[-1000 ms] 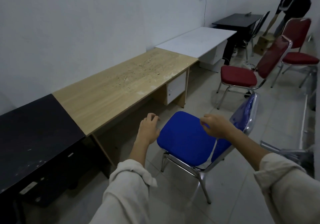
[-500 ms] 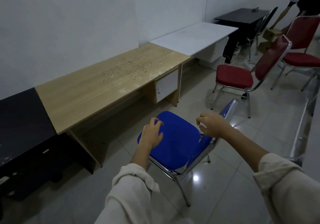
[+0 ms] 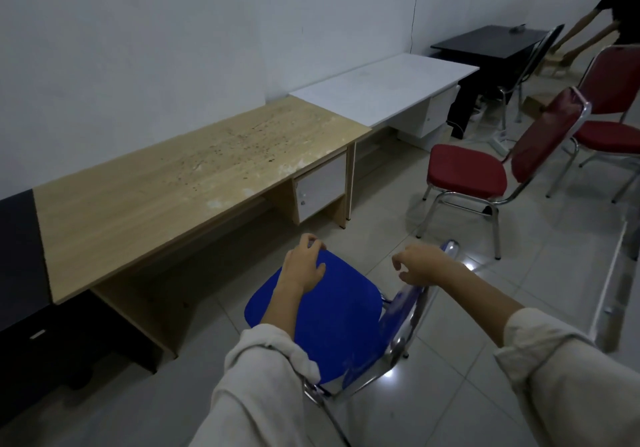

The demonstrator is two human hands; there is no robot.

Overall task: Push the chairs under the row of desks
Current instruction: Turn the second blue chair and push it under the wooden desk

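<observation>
White wall (image 3: pixel 138 48) runs along the left with the row of desks pushed against it. Nearest to farthest: a black desk (image 3: pixel 17 256) cut off at the left edge, the wood desk (image 3: pixel 156 187) with a speckled, stained top and a small white drawer unit under its right end, the white desk (image 3: pixel 384 90), and a far black desk (image 3: pixel 485 41) at the end. Floor (image 3: pixel 519 291) is pale glossy tile with a couple of light glints near the chair.

Blue chair (image 3: pixel 329 311) sits out on the tile in front of the wood desk, not under it, seat facing the desk and chrome-framed back toward the camera's right. A red chair (image 3: pixel 467 173) stands out in the open in front of the white desk, and a second red chair (image 3: pixel 613 128) is behind it near the right edge. A dark chair (image 3: pixel 533 55) is tucked by the far black desk. Somebody's arm and dark top show in the top right corner.

Left hand (image 3: pixel 303 266) rests on the front edge of the blue seat, fingers curled over the rim, so gripping it loosely. Right hand (image 3: pixel 422 266) is at the top of the chair back, fingers half curled; can't tell if it's actually clamped on the frame. Both sleeves are cream, pushed up the forearms.
</observation>
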